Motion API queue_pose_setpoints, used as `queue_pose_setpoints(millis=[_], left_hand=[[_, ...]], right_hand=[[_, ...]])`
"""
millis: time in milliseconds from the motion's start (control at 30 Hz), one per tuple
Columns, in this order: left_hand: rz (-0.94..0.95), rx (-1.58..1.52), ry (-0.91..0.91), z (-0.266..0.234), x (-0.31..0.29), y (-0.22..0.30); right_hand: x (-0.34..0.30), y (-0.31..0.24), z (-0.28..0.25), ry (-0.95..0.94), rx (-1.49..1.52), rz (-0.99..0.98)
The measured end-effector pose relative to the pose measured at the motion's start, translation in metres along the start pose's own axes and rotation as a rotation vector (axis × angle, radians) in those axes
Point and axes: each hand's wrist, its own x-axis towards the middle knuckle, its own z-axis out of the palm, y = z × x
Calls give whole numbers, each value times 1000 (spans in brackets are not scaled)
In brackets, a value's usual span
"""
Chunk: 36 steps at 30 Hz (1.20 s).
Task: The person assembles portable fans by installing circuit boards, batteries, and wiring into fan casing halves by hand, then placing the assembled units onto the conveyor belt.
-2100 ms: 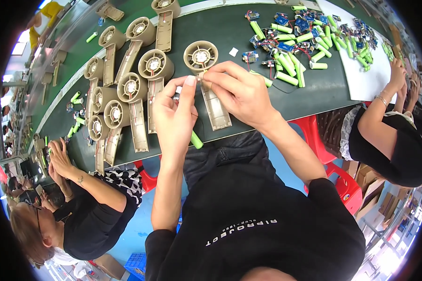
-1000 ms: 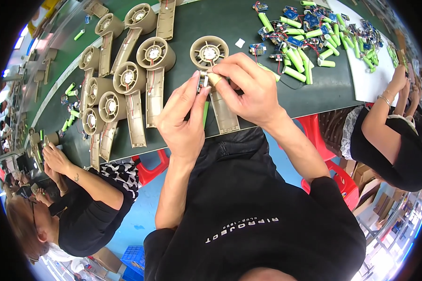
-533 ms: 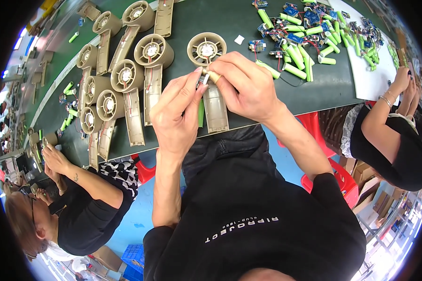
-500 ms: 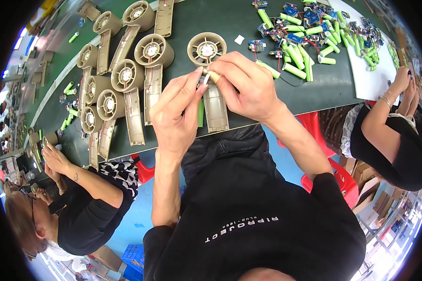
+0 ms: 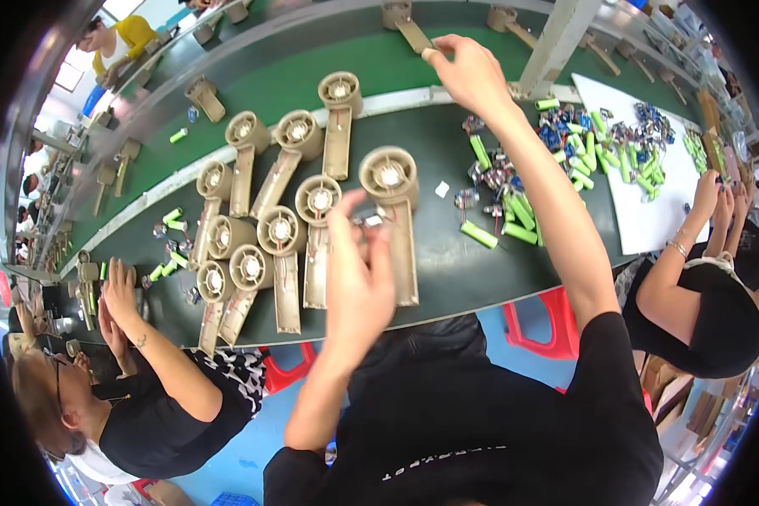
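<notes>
My left hand [image 5: 358, 291], blurred by motion, pinches a small circuit board [image 5: 371, 221] with a pale part on it. It hangs in front of a tan fan housing [image 5: 406, 261], whose round end with a white hub faces up and whose long open handle points toward me. Far ahead, my right arm is stretched across the table to the green belt. My right hand [image 5: 472, 72] has its thumb and fingers closed on the handle end of another tan fan housing [image 5: 411, 35] lying there.
Several more fan housings [image 5: 280, 229] lie in rows at the left. Green battery cells with blue boards [image 5: 514, 211] are heaped at the right, partly on a white sheet [image 5: 628, 202]. A post [image 5: 561, 42] rises beside the belt. Co-workers sit on both sides; red stools [image 5: 544, 325] stand below.
My right hand has left the small part and reached far forward to a fan housing on the belt. My left hand has dropped lower, still pinching the part. The view has shifted toward the belt.
</notes>
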Motion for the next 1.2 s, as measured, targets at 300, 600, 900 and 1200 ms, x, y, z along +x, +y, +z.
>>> queue_pose_setpoints(millis=[300, 600, 900, 1200], left_hand=[[138, 622, 213, -78, 277, -17], [47, 631, 137, -73, 381, -117], [329, 821, 30, -63, 241, -11], [428, 796, -363, -8, 54, -9]], right_hand=[[100, 47, 95, -396, 558, 546], [25, -7, 24, -485, 798, 525], [-201, -74, -60, -477, 1028, 703], [-189, -58, -89, -370, 247, 252]])
